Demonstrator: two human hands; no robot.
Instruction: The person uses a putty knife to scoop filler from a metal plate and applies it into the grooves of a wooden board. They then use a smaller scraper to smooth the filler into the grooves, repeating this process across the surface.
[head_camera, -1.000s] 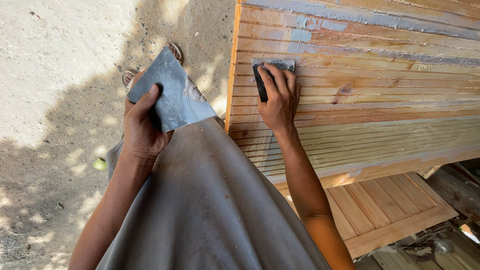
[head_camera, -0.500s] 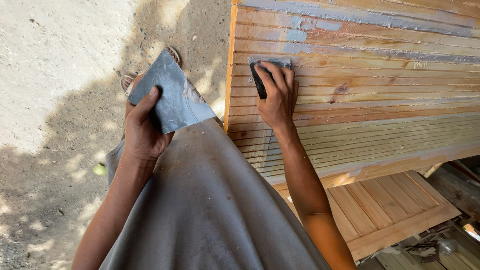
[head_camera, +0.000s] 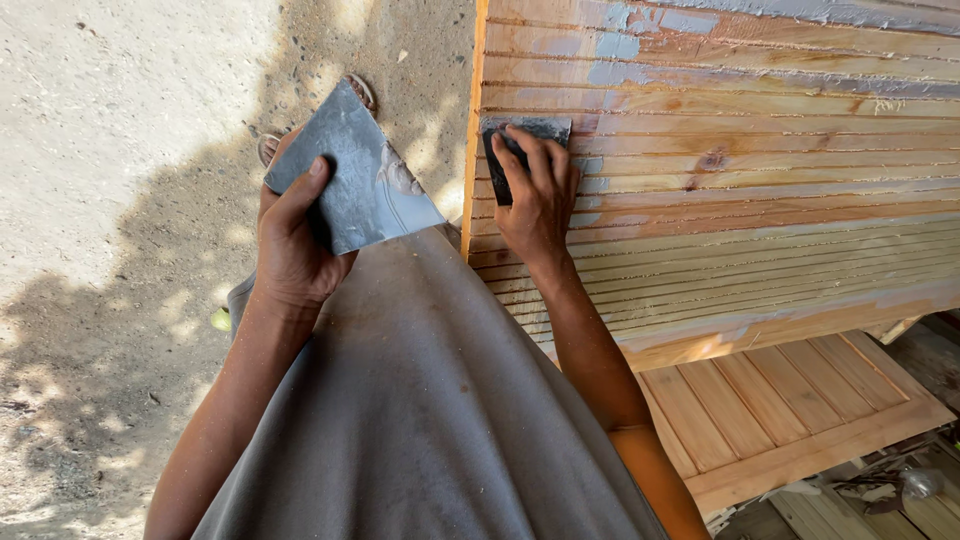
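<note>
Watching the head feed here; right hand (head_camera: 538, 195) is pressed flat on a small dark spreader (head_camera: 520, 150) with fingers wrapped over its top, sitting on the grooved wooden panel (head_camera: 760, 170) right up near the panel's left edge, a few boards down from the top; left hand (head_camera: 293, 240) is clamped on a flat grey metal plate (head_camera: 350, 180), thumb over the front, holding it off the panel's left edge above the concrete ground (head_camera: 110, 150); there's a pale smear of filler (head_camera: 398, 175) on the plate. What I'd worry about: the spreader is so close to that left edge that a stroke could run off it and drag filler over the side; uneven pressure across the grooves probably leaves ridges or skips like the blue-grey patches (head_camera: 625, 45) near the top edge; the plate is tilted, so I reckon the filler could slide toward the grey apron (head_camera: 420, 400).
</note>
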